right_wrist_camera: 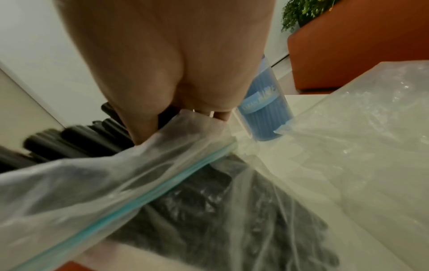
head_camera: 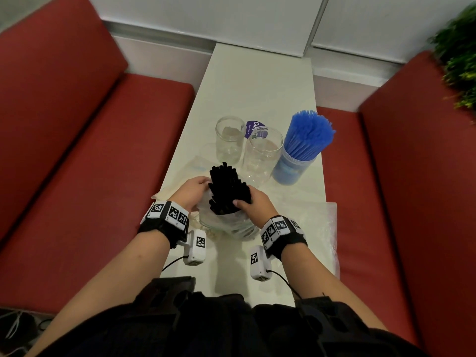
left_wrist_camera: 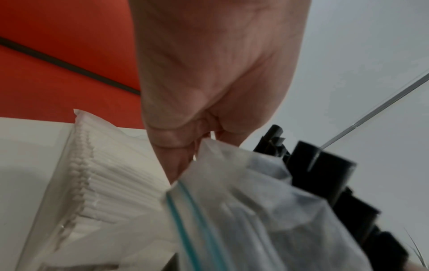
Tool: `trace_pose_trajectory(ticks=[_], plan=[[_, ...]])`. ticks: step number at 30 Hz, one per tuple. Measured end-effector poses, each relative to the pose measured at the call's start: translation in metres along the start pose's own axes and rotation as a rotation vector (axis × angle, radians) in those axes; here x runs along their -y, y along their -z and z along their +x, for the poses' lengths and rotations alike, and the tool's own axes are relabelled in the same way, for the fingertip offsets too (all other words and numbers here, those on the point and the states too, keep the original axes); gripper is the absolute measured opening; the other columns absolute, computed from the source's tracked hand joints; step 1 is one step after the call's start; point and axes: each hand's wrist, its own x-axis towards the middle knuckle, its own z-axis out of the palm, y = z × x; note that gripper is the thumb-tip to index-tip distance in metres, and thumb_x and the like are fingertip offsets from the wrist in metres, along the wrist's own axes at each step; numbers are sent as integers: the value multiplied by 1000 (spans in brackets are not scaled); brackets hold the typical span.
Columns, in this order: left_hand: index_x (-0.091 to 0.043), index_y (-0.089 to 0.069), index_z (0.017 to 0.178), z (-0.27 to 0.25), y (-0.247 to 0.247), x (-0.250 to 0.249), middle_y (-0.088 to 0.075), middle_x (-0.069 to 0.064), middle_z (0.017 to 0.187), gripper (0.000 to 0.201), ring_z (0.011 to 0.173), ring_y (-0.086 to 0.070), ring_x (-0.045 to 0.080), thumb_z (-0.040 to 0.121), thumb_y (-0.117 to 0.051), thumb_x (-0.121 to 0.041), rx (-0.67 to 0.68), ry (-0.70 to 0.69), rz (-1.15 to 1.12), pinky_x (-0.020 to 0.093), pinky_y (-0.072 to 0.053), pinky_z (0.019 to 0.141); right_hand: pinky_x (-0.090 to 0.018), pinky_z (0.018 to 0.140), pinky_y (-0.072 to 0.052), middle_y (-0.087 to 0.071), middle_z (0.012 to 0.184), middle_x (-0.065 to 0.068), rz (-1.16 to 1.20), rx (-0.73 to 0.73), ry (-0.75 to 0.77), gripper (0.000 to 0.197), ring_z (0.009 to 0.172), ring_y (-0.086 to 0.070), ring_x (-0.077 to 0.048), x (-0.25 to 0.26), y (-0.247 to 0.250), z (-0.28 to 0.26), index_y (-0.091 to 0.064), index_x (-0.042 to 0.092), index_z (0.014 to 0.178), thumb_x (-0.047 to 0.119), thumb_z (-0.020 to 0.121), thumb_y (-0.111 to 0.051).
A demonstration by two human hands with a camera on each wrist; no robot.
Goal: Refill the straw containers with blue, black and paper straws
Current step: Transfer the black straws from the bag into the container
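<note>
Fingers of both hands pinch bag rim around black straws; narrow white table between red benches, far half bare.

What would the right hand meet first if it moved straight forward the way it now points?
Probably the nearer empty clear glass jar, beyond the bundle of black plastic straws that the right hand grips; depth is unclear.
</note>
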Motion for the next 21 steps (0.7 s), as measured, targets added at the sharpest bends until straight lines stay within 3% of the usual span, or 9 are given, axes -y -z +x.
trace_pose_trajectory(ticks=[2,5,6,8,10,11,14,17,21], plan=[[-21,-66,107,0,1,-1,-68,4,96,25,75,-65,14,107,-42,-15,8,0,-44,23,-52,52,-35,93,-49,-69,109,-5,91,-51,72,29,106,-64,-24,8,6,2,-60,11,118,16,91,-69],[-24,-66,115,0,2,1,-67,1,110,25,98,-63,17,108,-42,-22,38,17,-59,35,-53,79,-19,78,-49,-69,97,3,150,-165,155,24,89,-65,-11,13,11,5,-56,18,105,18,88,-72],[-25,-66,115,1,3,2,-67,1,113,25,103,-63,19,108,-42,-23,45,26,-59,37,-52,83,-12,75,-48,-68,95,7,155,-168,151,27,86,-64,-3,11,9,5,-55,21,105,17,86,-74],[-26,-67,110,2,2,3,-68,1,111,24,102,-63,19,108,-43,-23,54,39,-63,36,-52,82,-12,79,-48,-68,97,9,120,-122,88,31,87,-63,0,1,2,3,-58,22,109,11,85,-74],[-26,-67,105,3,1,3,-67,1,104,24,96,-62,18,107,-43,-22,57,42,-54,33,-51,76,-22,85,-47,-69,103,-2,64,-69,26,29,97,-65,-16,-10,-6,1,-61,12,114,7,88,-71],[-26,-67,104,3,2,3,-67,0,101,24,95,-62,18,107,-44,-21,55,44,-53,32,-51,75,-20,82,-45,-68,104,-3,66,-55,15,28,99,-63,-19,-13,-8,1,-61,10,116,7,89,-70],[-28,-68,104,4,2,1,-69,-1,101,26,97,-63,17,107,-43,-21,42,50,-76,32,-52,76,-5,74,-41,-65,102,9,169,-91,48,29,92,-62,-3,-3,-2,7,-61,15,118,14,91,-70],[-26,-67,103,5,3,-1,-68,0,101,27,91,-63,14,108,-42,-19,33,51,-96,30,-52,72,-2,72,-43,-66,95,19,234,-194,150,21,85,-61,15,17,11,14,-58,25,107,23,90,-71],[-25,-67,101,7,1,-2,-69,-2,96,28,88,-64,13,108,-41,-18,37,48,-102,28,-51,71,-4,73,-44,-67,95,13,257,-261,174,23,85,-63,7,22,8,15,-58,22,113,22,93,-69]])
